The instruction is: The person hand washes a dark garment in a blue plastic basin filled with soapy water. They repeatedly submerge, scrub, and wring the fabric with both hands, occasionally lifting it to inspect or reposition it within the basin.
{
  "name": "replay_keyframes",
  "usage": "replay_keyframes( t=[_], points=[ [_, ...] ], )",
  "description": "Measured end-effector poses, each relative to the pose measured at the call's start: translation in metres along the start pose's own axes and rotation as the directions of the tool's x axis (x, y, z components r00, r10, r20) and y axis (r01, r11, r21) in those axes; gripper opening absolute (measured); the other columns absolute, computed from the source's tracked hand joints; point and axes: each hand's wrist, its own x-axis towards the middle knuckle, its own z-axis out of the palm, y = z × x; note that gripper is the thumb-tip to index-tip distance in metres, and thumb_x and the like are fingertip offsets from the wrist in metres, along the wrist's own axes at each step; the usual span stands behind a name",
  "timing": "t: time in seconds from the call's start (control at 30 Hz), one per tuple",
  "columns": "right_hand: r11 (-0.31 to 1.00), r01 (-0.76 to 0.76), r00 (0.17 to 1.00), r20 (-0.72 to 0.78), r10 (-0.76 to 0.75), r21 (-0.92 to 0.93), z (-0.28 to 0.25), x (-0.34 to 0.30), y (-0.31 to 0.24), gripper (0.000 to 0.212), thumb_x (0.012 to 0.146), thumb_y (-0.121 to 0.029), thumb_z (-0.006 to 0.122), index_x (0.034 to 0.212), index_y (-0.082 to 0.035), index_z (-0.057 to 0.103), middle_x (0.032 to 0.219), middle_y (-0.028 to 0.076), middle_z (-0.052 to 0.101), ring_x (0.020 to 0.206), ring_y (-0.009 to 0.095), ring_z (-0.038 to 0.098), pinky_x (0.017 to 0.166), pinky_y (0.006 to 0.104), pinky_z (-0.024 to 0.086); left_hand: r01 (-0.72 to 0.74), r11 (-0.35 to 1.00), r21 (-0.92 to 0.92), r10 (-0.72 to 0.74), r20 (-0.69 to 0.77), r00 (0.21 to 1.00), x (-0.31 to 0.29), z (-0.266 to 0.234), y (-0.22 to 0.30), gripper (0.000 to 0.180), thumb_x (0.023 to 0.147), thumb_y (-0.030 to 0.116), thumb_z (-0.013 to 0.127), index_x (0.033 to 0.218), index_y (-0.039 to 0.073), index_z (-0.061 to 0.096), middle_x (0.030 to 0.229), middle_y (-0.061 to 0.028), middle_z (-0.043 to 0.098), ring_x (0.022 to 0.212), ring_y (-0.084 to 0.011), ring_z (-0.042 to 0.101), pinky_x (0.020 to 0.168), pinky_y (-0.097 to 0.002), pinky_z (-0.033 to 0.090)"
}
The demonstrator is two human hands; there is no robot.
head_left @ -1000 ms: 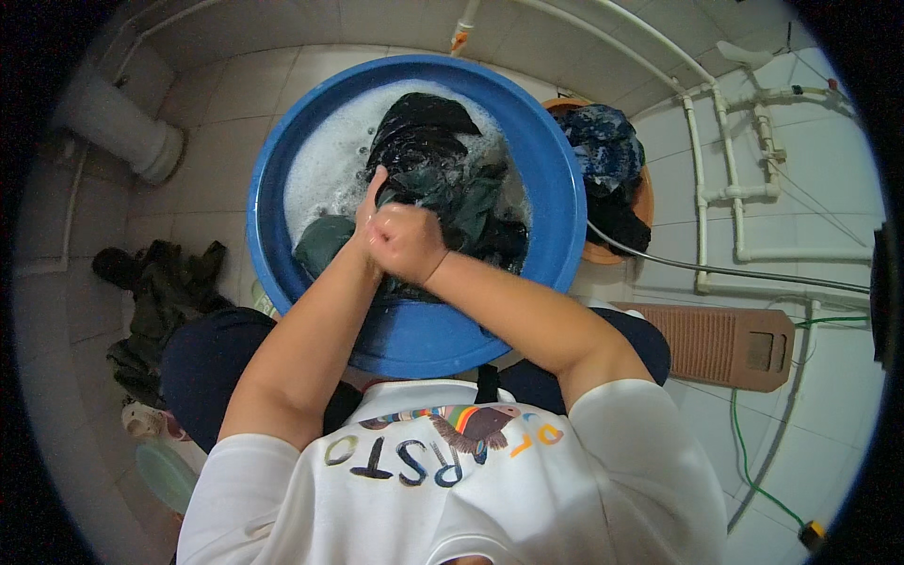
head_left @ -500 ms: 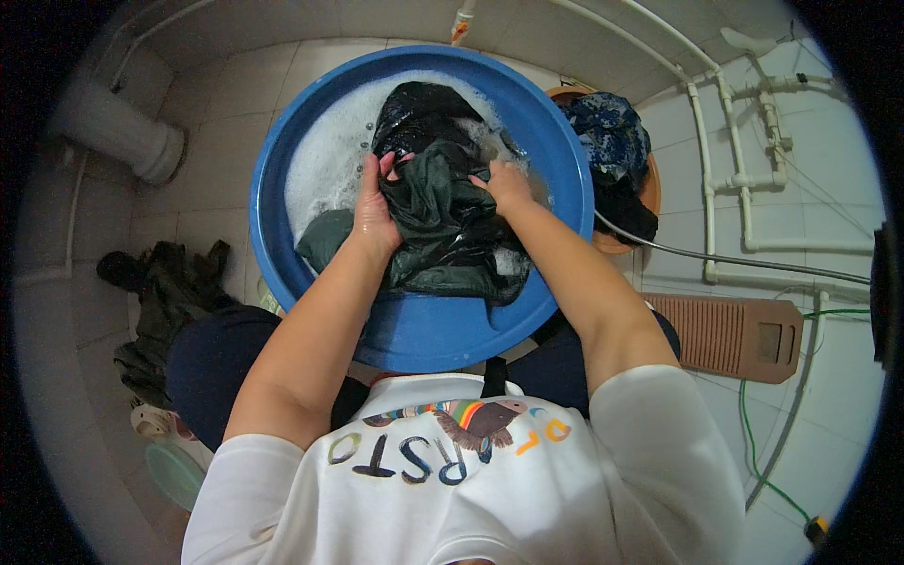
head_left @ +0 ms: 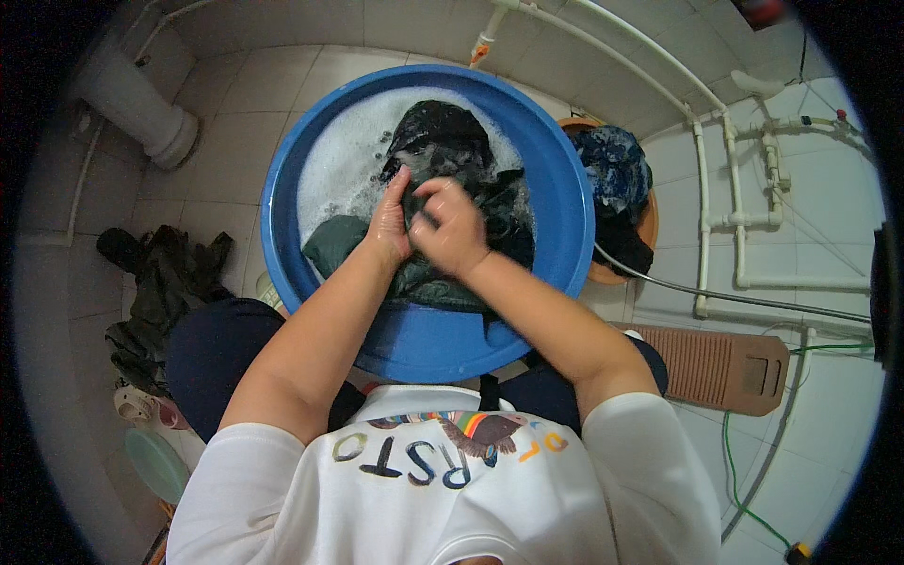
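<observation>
A large blue basin (head_left: 428, 344) of sudsy water stands between my knees. In it lies a wet dark green garment (head_left: 438, 287), with a black shiny part (head_left: 443, 132) bunched at the far side. My left hand (head_left: 389, 221) is closed on the garment near the middle of the basin, its fingers pointing away from me. Against it, my right hand (head_left: 450, 228) is curled into a fist on the same cloth, slightly smeared by motion. The fold of cloth between the two hands is mostly hidden.
White foam (head_left: 344, 160) covers the basin's left side. Beyond its right rim, an orange tub (head_left: 648, 226) holds dark patterned clothes (head_left: 612, 169). A brown washboard (head_left: 702, 367) lies at right, near white wall pipes (head_left: 704, 198). Dark clothes (head_left: 174, 287) lie on the floor at left, above a pale green basin (head_left: 157, 466).
My right hand has moved left, from the garment's right side to against my left hand. The raised dark green cloth now sits lower. The whole view has shifted slightly.
</observation>
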Motion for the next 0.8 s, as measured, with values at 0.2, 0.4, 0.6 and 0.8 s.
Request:
replay_keyframes(
  t=[0.2,0.4,0.6,0.8],
  points=[
    [0.987,0.161,0.986,0.042,-0.161,-0.010,0.017,0.006,-0.025,0.020,0.065,-0.023,0.062,0.061,-0.006,0.053,0.073,0.010,0.056,0.063,0.029,0.054,0.053,0.0375,0.044,-0.067,0.991,0.115,0.040,0.228,0.973,-0.002,-0.022,0.001,0.030,0.081,0.032,0.050,0.098,0.008,0.055,0.088,-0.0087,0.056,0.078,-0.0194,0.055,0.076,-0.0362,0.044],
    [0.935,-0.325,0.945,-0.034,0.324,-0.144,0.014,0.010,0.017,0.030,0.078,-0.029,0.049,0.060,-0.007,0.057,0.065,0.014,0.054,0.058,0.035,0.052,0.050,0.0414,0.041,0.116,0.978,0.174,-0.084,-0.181,0.980,-0.024,0.023,-0.004,0.027,0.078,0.032,0.053,0.085,0.006,0.056,0.081,-0.0100,0.058,0.076,-0.0231,0.056,0.072,-0.0373,0.045],
    [0.995,-0.095,0.995,0.037,0.096,-0.030,0.014,-0.005,-0.018,0.024,0.073,-0.021,0.055,0.054,-0.007,0.050,0.060,0.012,0.050,0.054,0.033,0.050,0.047,0.0395,0.041,0.081,0.915,0.396,0.063,-0.339,0.939,-0.007,0.010,0.002,0.042,0.074,0.047,0.057,0.084,0.006,0.054,0.075,-0.0104,0.056,0.069,-0.0213,0.054,0.064,-0.0375,0.045],
    [0.714,-0.639,0.766,-0.162,0.622,-0.286,-0.018,0.019,0.102,0.033,0.080,-0.038,0.051,0.077,-0.006,0.058,0.084,0.016,0.056,0.078,0.033,0.054,0.069,0.0444,0.042,0.074,0.993,0.096,-0.065,-0.096,0.993,-0.026,0.034,-0.003,0.060,0.076,0.050,0.053,0.115,0.005,0.048,0.114,-0.0121,0.052,0.103,-0.0291,0.049,0.090,-0.0437,0.037]
  ],
)
